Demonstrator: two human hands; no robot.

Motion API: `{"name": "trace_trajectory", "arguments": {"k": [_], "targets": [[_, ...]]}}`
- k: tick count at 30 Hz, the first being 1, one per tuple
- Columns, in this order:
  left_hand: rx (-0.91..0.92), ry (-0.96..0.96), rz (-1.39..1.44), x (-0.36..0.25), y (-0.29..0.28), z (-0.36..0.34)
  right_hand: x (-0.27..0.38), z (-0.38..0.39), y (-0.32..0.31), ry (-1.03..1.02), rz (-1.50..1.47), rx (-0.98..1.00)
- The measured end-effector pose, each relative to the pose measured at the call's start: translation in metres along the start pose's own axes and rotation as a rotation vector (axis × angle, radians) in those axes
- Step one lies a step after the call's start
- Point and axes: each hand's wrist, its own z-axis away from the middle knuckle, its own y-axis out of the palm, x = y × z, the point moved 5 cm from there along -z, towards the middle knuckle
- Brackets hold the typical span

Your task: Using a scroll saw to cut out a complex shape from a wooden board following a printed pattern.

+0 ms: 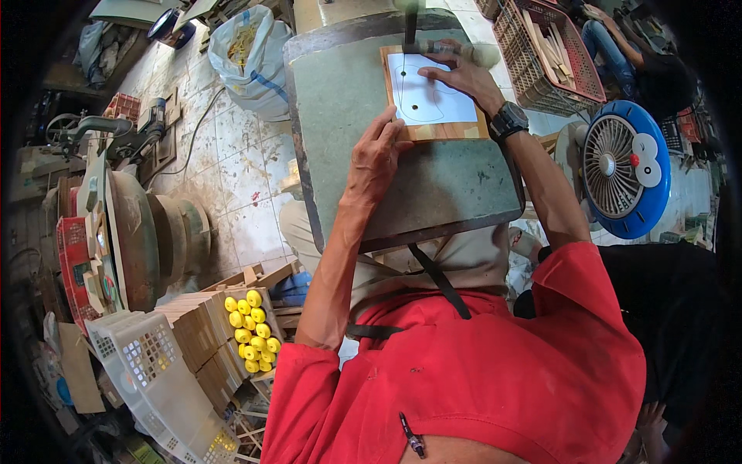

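A wooden board (471, 130) with white paper (433, 104) on it lies on a grey metal machine table (332, 155); the paper bears a drawn outline and two dark spots. A thin upright blade (403, 62) hangs from a dark holder at the board's far side. My left hand (372, 158) grips the board's near-left edge with bent fingers. My right hand (468, 81), a watch at its wrist, rests over the board's far-right part with fingers apart, one across the paper; some fingertips are partly hidden behind the machine's upper fitting.
At left stand machinery (131, 224), a white sack (251, 100), a crate (139, 356) and yellow round pieces (251, 332) beside wood. A blue fan (645, 205) and crate (541, 85) are right. One person (649, 77) sits upper right, another in black (672, 325) lower right.
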Motion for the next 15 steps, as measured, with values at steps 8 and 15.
{"name": "trace_trajectory", "arguments": {"k": [8, 15], "targets": [[0.047, 0.029, 0.074, -0.003, 0.004, -0.009, -0.034, 0.002, 0.008, -0.374, 0.145, -0.342], [0.106, 0.010, 0.083, 0.008, 0.000, -0.008, -0.030, 0.010, 0.007, -0.076, -0.076, -0.272]]}}
